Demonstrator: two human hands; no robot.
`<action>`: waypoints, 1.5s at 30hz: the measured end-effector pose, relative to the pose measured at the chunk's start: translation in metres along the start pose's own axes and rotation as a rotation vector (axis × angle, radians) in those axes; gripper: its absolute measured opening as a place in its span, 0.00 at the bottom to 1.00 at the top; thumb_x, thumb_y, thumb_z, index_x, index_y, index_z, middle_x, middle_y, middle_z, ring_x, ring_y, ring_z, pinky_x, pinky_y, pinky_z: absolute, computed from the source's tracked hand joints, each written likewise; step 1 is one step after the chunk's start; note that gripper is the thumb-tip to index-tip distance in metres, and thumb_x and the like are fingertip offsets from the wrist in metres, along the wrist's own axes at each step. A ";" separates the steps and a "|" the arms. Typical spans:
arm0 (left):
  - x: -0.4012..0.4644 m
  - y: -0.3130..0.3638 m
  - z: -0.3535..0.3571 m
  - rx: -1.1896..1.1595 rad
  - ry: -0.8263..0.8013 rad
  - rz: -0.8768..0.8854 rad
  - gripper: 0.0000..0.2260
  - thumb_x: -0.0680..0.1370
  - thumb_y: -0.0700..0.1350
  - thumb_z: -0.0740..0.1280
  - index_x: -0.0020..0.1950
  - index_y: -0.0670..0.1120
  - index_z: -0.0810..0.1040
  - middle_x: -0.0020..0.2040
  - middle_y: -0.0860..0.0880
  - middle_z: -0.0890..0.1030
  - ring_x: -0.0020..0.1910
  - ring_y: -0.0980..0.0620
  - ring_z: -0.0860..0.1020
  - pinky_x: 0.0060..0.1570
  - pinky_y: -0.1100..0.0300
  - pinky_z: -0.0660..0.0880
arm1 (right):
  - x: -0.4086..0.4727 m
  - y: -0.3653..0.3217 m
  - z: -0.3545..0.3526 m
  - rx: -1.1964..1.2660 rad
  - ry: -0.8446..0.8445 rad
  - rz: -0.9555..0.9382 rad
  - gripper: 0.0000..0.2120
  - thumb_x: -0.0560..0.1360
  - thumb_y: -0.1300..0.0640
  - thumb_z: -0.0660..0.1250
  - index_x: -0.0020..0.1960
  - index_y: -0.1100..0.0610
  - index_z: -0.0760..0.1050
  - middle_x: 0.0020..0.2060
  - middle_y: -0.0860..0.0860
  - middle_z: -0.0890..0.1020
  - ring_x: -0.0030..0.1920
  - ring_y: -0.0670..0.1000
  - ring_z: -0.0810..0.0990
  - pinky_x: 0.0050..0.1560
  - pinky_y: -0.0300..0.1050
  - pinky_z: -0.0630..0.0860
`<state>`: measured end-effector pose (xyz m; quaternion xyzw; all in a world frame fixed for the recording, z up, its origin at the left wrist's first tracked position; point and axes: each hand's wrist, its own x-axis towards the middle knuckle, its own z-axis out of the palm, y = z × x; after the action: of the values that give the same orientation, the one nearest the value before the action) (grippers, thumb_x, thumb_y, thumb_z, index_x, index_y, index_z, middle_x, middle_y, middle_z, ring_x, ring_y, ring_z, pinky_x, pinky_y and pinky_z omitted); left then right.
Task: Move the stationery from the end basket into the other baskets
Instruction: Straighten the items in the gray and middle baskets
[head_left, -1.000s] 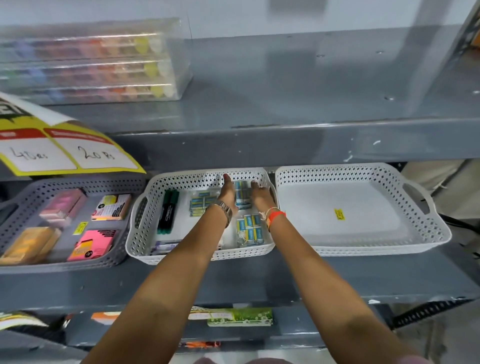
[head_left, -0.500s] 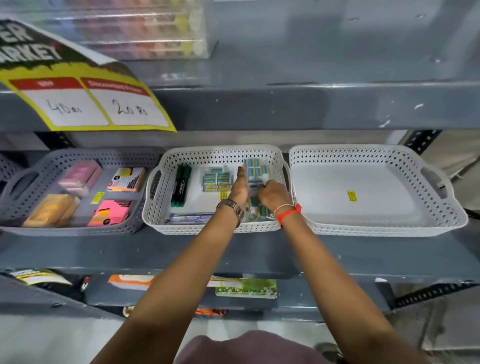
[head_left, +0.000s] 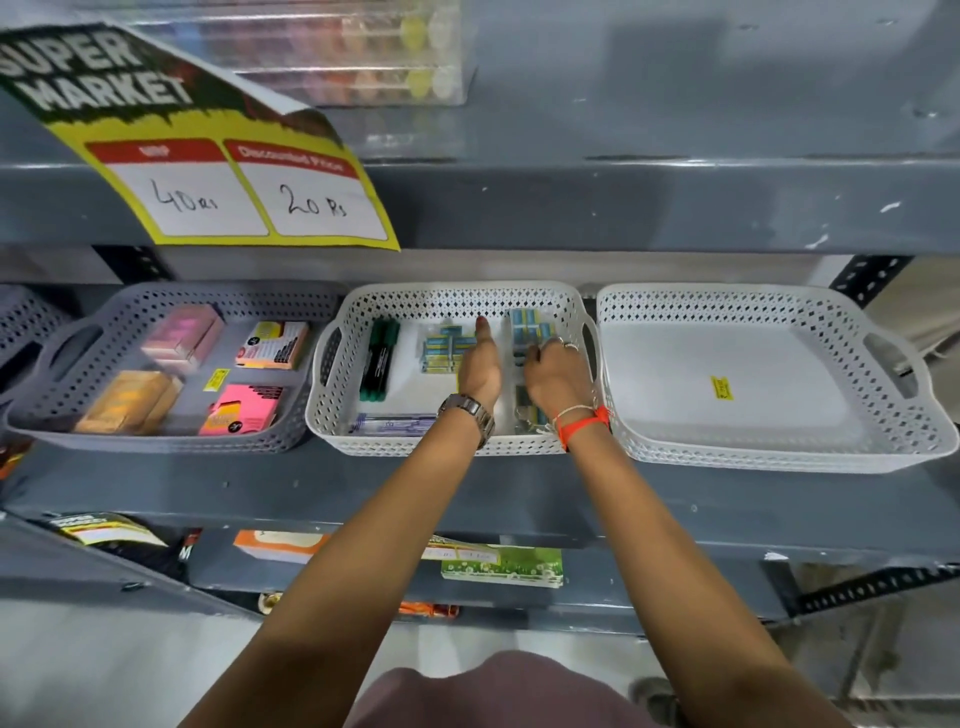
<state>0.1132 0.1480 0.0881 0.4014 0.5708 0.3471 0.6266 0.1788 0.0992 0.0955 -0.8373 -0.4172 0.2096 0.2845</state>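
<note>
The middle white basket (head_left: 519, 296) holds two green markers (head_left: 379, 358), a flat pen pack (head_left: 395, 423) at its front, and blue-and-yellow eraser packs in two groups (head_left: 441, 348) (head_left: 527, 325). My left hand (head_left: 480, 366) lies flat inside it with fingers straight, touching the right side of the left group and holding nothing. My right hand (head_left: 556, 376) is over the right group, fingers curled onto a pack at its near end. More packs (head_left: 527, 415) lie under my right wrist. The end white basket (head_left: 779, 457) on the right holds only a yellow sticker (head_left: 722, 388).
A grey basket (head_left: 156, 441) on the left holds pink and orange sticky-note pads. The upper shelf edge (head_left: 623, 208) overhangs the baskets, and a yellow price sign (head_left: 234, 192) hangs from it. Clear marker boxes (head_left: 337, 52) stand on top. Lower shelves carry more stock.
The camera has come closer and lower. Both hands have stayed in the middle basket. My left hand has shifted slightly left toward the left eraser group.
</note>
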 end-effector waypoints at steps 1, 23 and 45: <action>0.003 0.003 -0.007 -0.019 0.079 0.072 0.23 0.82 0.52 0.51 0.68 0.36 0.69 0.67 0.33 0.71 0.61 0.38 0.74 0.52 0.51 0.72 | 0.002 -0.005 0.001 0.058 0.023 -0.039 0.17 0.80 0.57 0.53 0.54 0.68 0.75 0.54 0.66 0.80 0.55 0.64 0.79 0.55 0.53 0.76; 0.043 0.026 -0.070 -0.370 -0.073 -0.137 0.36 0.78 0.65 0.43 0.76 0.41 0.44 0.75 0.39 0.46 0.74 0.38 0.53 0.73 0.49 0.56 | 0.056 -0.044 0.060 0.587 -0.338 0.260 0.35 0.78 0.36 0.45 0.71 0.62 0.65 0.70 0.60 0.71 0.69 0.59 0.72 0.72 0.56 0.66; 0.031 -0.007 -0.124 1.236 -0.191 0.217 0.14 0.76 0.38 0.61 0.29 0.42 0.69 0.44 0.35 0.81 0.49 0.38 0.80 0.34 0.58 0.71 | -0.019 -0.038 0.059 -0.269 -0.364 -0.182 0.15 0.78 0.63 0.56 0.60 0.62 0.77 0.61 0.62 0.79 0.61 0.62 0.77 0.58 0.50 0.75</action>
<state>-0.0067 0.1863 0.0650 0.7737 0.5635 -0.0221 0.2886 0.1110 0.1198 0.0777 -0.7751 -0.5593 0.2732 0.1084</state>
